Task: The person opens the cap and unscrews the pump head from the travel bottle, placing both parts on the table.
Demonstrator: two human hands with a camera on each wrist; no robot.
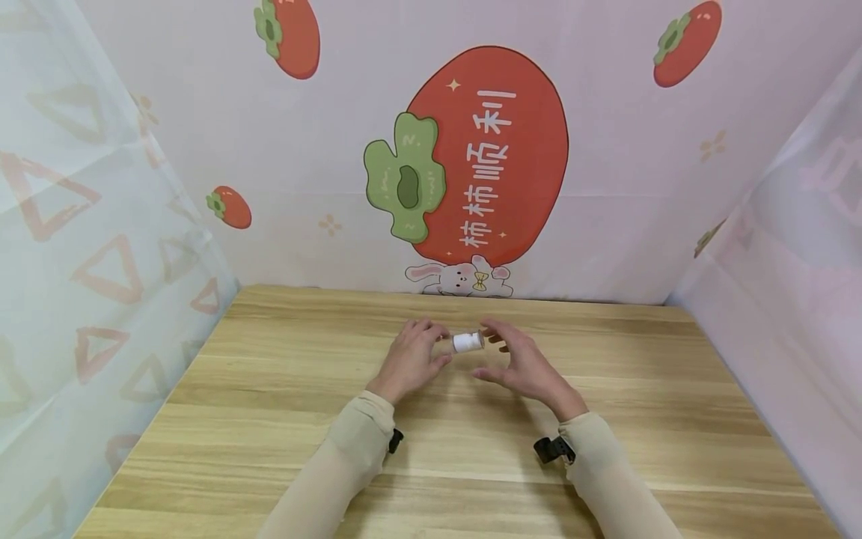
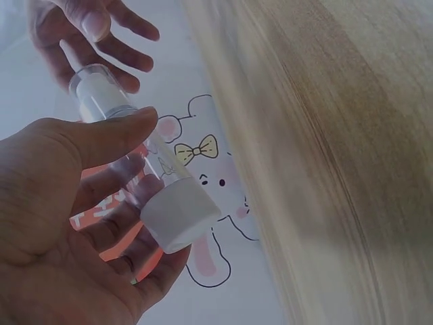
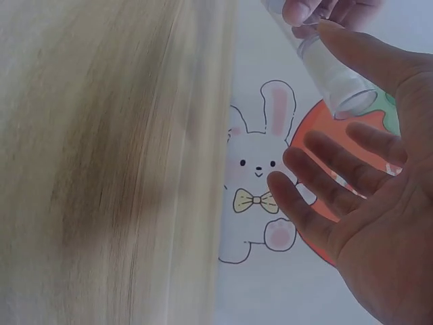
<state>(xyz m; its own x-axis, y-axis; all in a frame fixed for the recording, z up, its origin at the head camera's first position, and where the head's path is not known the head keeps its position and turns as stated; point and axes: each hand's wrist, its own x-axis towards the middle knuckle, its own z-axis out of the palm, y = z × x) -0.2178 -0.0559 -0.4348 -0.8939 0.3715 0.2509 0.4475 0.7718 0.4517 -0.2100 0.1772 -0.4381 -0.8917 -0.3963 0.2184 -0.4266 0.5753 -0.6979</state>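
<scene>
My left hand (image 1: 412, 356) holds a small clear pump bottle (image 1: 468, 342) above the wooden table. In the left wrist view, the thumb lies across the bottle's neck and the fingers curl round its clear body and white base (image 2: 180, 214). A transparent cap (image 2: 101, 88) covers the white pump head at the other end. My right hand (image 1: 524, 367) is beside the capped end, its fingers spread and loosely bent. In the right wrist view, a gap shows between those fingers and the clear cap (image 3: 338, 87); the bottle's base is out of view there.
The wooden table (image 1: 283, 419) ends at a back cloth (image 1: 606, 224) printed with persimmons and a rabbit. Patterned cloth walls (image 1: 101, 247) stand along both sides. A black strap device (image 1: 554, 450) sits on the right wrist, and another (image 1: 395, 441) on the left.
</scene>
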